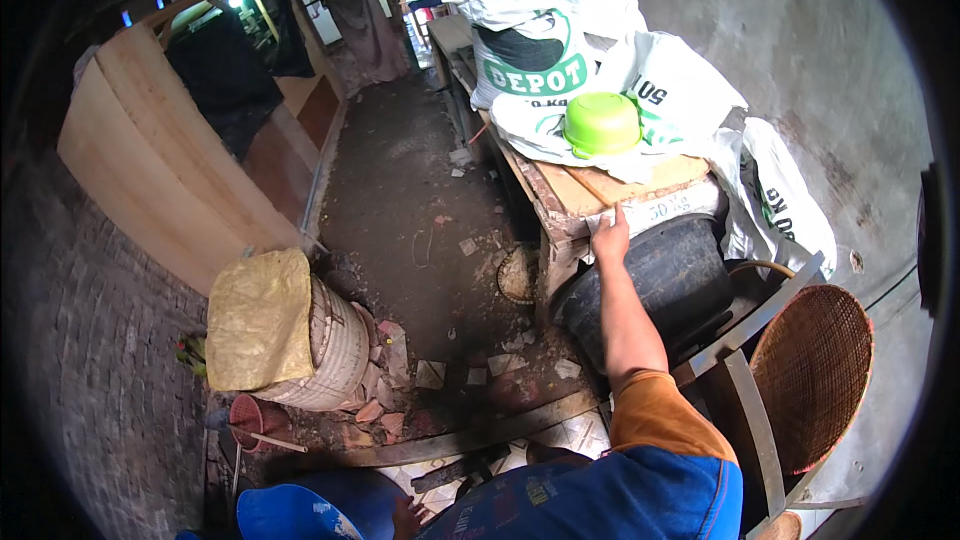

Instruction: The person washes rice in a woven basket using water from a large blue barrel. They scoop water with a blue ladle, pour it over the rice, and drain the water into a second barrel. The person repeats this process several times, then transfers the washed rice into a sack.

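My right hand reaches out to the near edge of a wooden table, its fingers around the end of a thin wooden stick lying across the top. Beyond it, a lime-green plastic bowl rests upside down on white woven sacks, beside a full, upright white sack. My left hand hangs low at the bottom edge, beside a blue plastic drum; its fingers are partly hidden, so what it holds cannot be told.
A black plastic tub lies tilted below the table. Round woven baskets lean at the right. A yellow sack covers a whitish container at left. Broken tiles litter the dirt floor near a raised sill. A red perforated basket stands lower left.
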Available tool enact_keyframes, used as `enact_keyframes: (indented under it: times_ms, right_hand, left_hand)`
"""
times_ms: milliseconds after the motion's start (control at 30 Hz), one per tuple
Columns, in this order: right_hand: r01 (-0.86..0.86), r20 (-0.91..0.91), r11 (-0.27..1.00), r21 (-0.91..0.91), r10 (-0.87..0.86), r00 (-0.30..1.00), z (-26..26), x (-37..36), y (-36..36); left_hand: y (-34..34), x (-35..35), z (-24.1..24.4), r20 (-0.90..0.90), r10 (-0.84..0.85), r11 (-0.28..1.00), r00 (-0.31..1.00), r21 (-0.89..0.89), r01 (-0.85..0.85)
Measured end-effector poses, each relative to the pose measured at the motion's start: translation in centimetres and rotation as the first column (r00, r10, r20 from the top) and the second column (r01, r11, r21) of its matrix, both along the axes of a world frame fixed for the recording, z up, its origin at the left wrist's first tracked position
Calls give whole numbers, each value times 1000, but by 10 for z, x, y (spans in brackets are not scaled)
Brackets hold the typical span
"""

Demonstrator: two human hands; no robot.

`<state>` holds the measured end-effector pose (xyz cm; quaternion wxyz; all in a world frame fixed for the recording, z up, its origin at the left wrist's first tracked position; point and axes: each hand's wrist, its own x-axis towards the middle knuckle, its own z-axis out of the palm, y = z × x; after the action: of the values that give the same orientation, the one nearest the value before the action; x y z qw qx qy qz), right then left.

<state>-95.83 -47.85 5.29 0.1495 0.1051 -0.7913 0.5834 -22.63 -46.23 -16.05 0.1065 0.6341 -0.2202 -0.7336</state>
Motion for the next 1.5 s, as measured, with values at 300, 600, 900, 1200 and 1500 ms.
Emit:
enact_keyframes:
  times_ms: [300, 600, 900, 1200, 1500]
  right_hand:
    - [-459, -100, 880, 123, 471, 877, -122, 201, 82]
    - [-956, 945, 73, 284, 149, 292, -289, 332, 303]
    - [-713, 966, 653, 256, -203, 160, -299, 569, 405]
    - [-142, 984, 973, 180, -179, 18, -311, 750, 383]
    - [364, 987, 917, 163, -148, -68, -327, 851, 375]
  left_hand:
    - [-22, -28, -9, 131, -262, 965, 956, 20, 261]
    - [-92, -52, -21, 108, -512, 856, 852, -22, 517]
    - [-173, -58, -95, -17, -812, 583, 583, -22, 812]
    - [-178, -54, -103, 92, -976, 205, 195, 108, 973]
    - [-139, -133, -66, 178, -983, 75, 44, 173, 982]
